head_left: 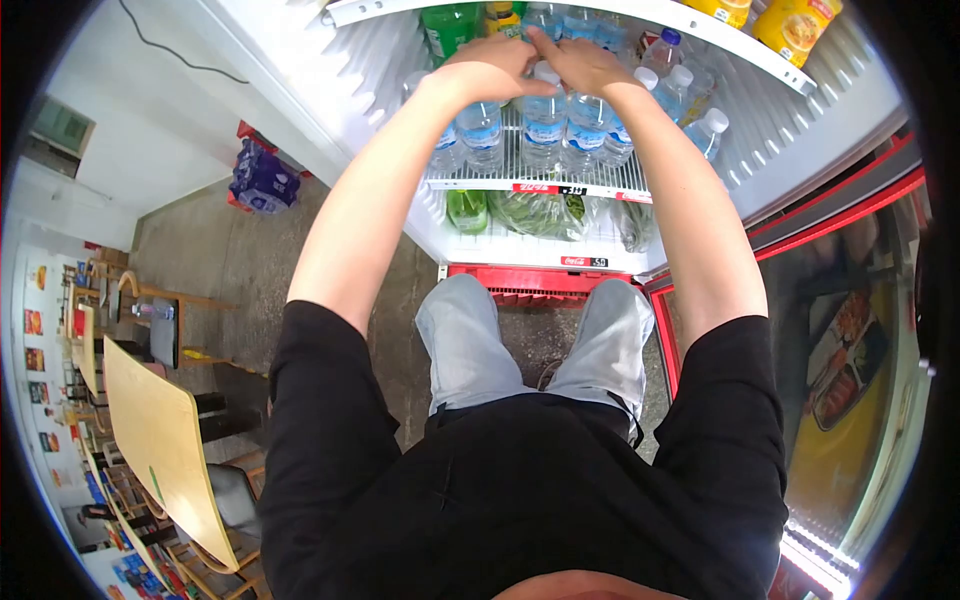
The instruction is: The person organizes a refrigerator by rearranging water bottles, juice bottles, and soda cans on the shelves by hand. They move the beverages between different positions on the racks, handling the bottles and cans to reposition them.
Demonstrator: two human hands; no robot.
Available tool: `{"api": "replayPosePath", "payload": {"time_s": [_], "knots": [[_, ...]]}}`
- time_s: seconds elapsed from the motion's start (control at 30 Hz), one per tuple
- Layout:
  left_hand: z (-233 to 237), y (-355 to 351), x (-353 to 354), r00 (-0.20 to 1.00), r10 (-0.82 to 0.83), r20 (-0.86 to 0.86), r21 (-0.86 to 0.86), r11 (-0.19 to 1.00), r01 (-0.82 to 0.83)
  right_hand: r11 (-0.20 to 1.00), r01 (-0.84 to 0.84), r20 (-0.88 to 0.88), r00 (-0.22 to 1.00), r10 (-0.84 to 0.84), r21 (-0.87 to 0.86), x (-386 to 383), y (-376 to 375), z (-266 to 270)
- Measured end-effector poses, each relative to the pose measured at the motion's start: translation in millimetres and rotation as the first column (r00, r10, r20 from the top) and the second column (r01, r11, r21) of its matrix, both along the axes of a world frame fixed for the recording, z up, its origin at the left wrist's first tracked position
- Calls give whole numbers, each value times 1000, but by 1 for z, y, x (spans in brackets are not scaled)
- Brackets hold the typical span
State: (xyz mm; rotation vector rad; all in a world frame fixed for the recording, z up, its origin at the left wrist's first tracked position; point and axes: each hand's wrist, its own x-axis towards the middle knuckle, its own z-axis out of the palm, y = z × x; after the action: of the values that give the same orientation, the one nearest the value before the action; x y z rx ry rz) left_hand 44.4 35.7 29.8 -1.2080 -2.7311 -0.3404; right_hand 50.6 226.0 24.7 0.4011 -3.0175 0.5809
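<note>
Both hands reach over a fridge shelf of clear water bottles [543, 130] with blue labels and white caps. My left hand [492, 70] lies above the front row, its thumb stretched toward a white cap and its fingers pointing right. Beside it, my right hand [582, 66] is over the bottle tops, fingers extended toward the back and left. The fingertips nearly meet; whether they touch a bottle behind cannot be told. Neither hand visibly grips anything. Behind them stand more water bottles, a green bottle [447, 28] and a yellow-labelled one [503, 18].
Yellow packages [795, 28] sit on the upper shelf [740, 35]. Below, bagged greens [535, 215] and a green bottle [467, 211] fill the lower shelf. The red-framed fridge door [850, 215] stands open at right. Wooden tables [165, 430] and a purple pack [263, 177] are at left.
</note>
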Motion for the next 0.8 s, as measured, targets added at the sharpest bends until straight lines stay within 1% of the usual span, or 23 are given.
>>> {"api": "replayPosePath", "payload": {"time_s": [0.1,0.2,0.27,0.3,0.37,0.5,0.57,0.6,0.7,0.73,0.8], "knots": [[-10,10,-6,1000,-11,9,39,999,11,999,40,-15,999,-41,-23,-9,1,-8],[-15,9,-7,1000,-11,-4,49,999,11,1000,16,-29,999,-16,7,-6,4,-7],[-15,8,-7,1000,-22,1,51,998,22,999,-12,11,1000,12,43,-9,6,-6],[-14,8,-6,1000,-14,13,23,1000,14,998,-23,31,999,21,61,-9,7,-3],[-11,8,-5,999,0,37,-32,999,1,999,5,40,999,-7,45,-8,5,-3],[-4,3,-1,994,-88,69,-29,995,90,1000,11,11,1000,-11,-26,-5,1,-5],[-3,-2,-1,989,-137,54,-33,990,139,1000,11,4,1000,-11,9,-16,3,-15],[-4,-5,-1,980,-184,73,14,983,183,1000,13,-1,1000,-13,27,-16,2,-14],[-1,-9,-1,978,-141,151,4,990,143,999,18,66,998,-20,39,-10,3,-7],[1,-9,1,977,-121,176,7,992,122,999,12,32,999,-13,38,-14,4,-11],[9,-9,4,965,-7,263,15,1000,3,1000,5,-12,1000,-5,28,-17,3,-17]]}}
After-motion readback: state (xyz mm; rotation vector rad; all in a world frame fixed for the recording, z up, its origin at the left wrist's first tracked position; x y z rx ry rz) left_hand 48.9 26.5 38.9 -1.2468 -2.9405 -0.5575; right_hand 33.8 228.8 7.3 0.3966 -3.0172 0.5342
